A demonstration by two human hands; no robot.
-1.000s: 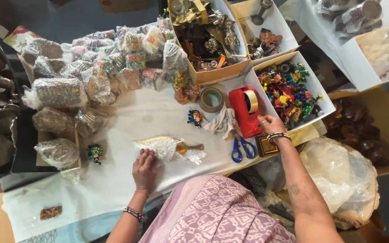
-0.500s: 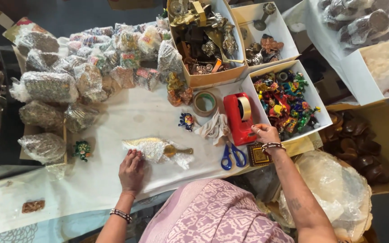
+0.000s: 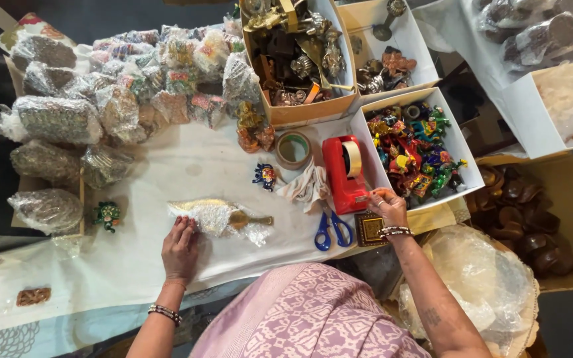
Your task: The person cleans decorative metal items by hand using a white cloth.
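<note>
- The golden thing in bubble wrap (image 3: 217, 217) lies flat on the counter (image 3: 167, 172). Its long side runs left to right, with the bare gold end pointing toward the right hand.
- The left hand (image 3: 180, 248) lies palm down, fingers together, pressing the near left end of the wrap. The grip is flat on it, not closed around it.
- The right hand (image 3: 387, 205) reaches forward, fingertips pinched at the front of the red tape holder (image 3: 345, 174).
- Blue scissors (image 3: 331, 229) lie just left of that hand.
- A white box (image 3: 462, 149) just past it holds bright little figures (image 3: 416, 149).
- A brown box (image 3: 300, 114) farther off holds brass pieces.
</note>
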